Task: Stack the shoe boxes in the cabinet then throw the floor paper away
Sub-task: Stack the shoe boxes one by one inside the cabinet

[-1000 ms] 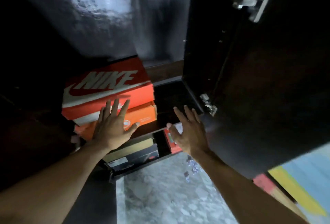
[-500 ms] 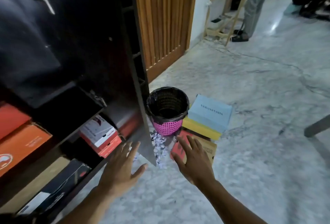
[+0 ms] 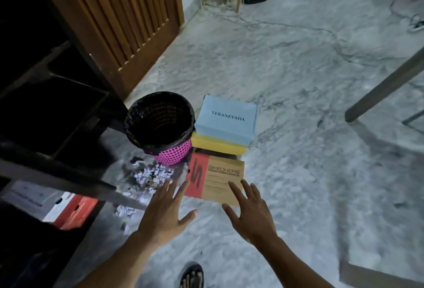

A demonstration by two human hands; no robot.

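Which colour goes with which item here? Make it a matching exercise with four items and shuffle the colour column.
Items
1. Veranevada box
2. Skechers box
3. waste bin
4. paper scraps

Colours
A. pink mesh with a black liner
B. white, crumpled
C. light blue lid
D. tan with a red end

Pairs: 1-C, 2-D, 3-A, 4-B
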